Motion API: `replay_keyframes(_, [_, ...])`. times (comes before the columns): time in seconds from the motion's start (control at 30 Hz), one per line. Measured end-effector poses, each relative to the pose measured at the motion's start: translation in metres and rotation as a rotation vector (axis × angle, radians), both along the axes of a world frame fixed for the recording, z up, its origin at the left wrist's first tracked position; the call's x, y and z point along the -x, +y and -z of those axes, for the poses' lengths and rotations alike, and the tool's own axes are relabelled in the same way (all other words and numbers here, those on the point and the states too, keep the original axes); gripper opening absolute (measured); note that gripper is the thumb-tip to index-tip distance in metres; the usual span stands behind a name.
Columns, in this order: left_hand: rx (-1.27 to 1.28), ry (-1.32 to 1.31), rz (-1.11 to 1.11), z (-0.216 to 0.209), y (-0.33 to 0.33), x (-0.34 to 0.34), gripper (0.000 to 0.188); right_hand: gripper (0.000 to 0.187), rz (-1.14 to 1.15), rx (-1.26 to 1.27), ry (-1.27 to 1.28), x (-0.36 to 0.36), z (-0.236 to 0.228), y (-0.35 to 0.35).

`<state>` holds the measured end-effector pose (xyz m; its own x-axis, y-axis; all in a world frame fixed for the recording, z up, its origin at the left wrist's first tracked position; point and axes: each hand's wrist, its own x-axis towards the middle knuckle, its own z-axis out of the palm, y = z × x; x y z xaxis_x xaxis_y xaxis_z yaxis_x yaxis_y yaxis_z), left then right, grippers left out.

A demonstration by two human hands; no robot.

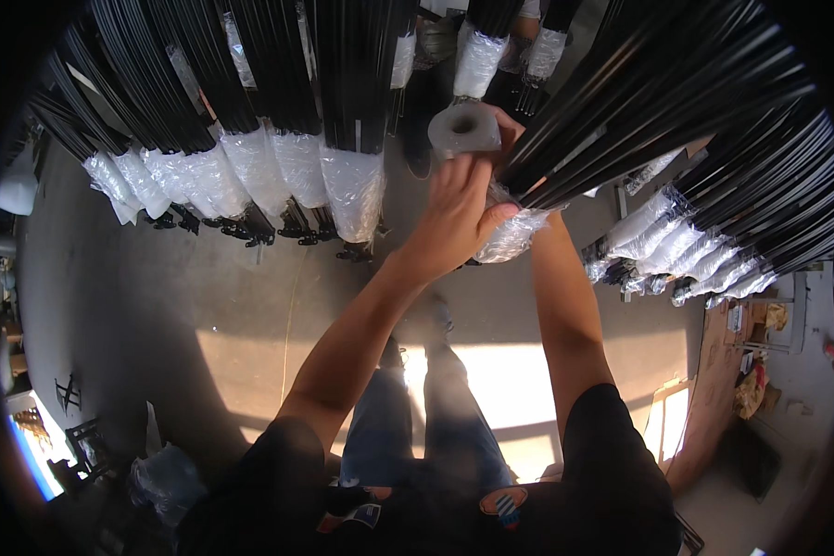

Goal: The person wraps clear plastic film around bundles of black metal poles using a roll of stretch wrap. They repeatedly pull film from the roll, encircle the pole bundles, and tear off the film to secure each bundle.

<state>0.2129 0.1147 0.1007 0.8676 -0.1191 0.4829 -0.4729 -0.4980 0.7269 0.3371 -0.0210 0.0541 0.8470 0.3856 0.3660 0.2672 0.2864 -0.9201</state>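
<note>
A roll of clear stretch film (pixel 480 139) stands on end beyond my left hand (pixel 456 199), its core hole facing up. My left fingers curl against the near side of the roll, and my left thumb lies on the film-wrapped end (pixel 510 236) of a bundle of long black rods (pixel 584 120). From the other side of this bundle, my right hand (pixel 510 128) grips the roll's right side; the rods hide much of that hand and its wrist. The bundle slants up to the right, its lower end bound in shiny film.
Several black rod bundles with film-wrapped ends (pixel 352 190) hang in a row at left. More wrapped bundles (pixel 663 232) hang at right. A concrete floor (pixel 250 306) lies below, with sunlit patches near my legs. Crumpled clear plastic (pixel 167 482) is at lower left.
</note>
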Motion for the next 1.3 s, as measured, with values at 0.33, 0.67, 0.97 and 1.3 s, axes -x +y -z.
replay_keyframes(0.33, [0.838, 0.442, 0.26, 0.054, 0.032, -0.039, 0.079, 0.055, -0.146, 0.168, 0.062, 0.005, -0.015, 0.015])
replay_keyframes(0.67, [0.979, 0.232, 0.014, 0.063, 0.032, -0.065, 0.074, 0.07, 0.233, 0.045, -0.178, 0.099, -0.032, 0.011])
replay_keyframes(0.97, [1.123, 0.195, 0.138, 0.057, 0.048, -0.084, 0.07, 0.048, 0.142, 0.243, 0.151, 0.057, -0.04, -0.019])
replay_keyframes(1.3, [1.126, 0.311, 0.193, 0.081, 0.064, -0.037, 0.088, 0.067, -0.035, 0.21, 0.29, 0.039, -0.022, -0.08])
